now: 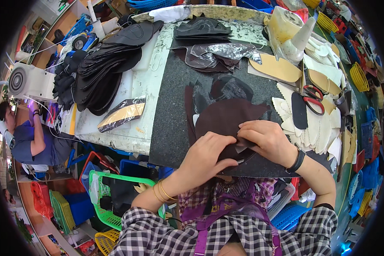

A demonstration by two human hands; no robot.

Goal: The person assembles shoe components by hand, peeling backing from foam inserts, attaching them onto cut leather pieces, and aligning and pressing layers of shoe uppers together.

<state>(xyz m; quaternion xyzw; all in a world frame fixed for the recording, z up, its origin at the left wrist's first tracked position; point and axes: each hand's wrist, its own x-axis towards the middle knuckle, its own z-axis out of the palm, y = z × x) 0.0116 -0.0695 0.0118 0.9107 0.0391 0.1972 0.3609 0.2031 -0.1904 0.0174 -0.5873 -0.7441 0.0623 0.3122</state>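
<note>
A dark brown leather piece [228, 116] with a rounded outline lies on the dark grey mat [168, 115] in front of me. My left hand [204, 154] rests on its near left side, fingers bent and thumb stretched toward the near edge. Opposite it, my right hand [266, 140] pinches the piece's near right edge, where a small greyish flap shows between the hands. Fingertips of both hands press close to the same edge. More brown and black pieces, some with shiny film [230, 87], lie just beyond and partly under the leather.
Fanned black shoe-upper pieces [109, 59] lie at left beside a film-covered tan piece [123, 114]. Red-handled scissors [313, 100], cream pieces [318, 130] and a glue pot [283, 32] stand right. A green basket [111, 219] is below left; a person [36, 138] sits beyond.
</note>
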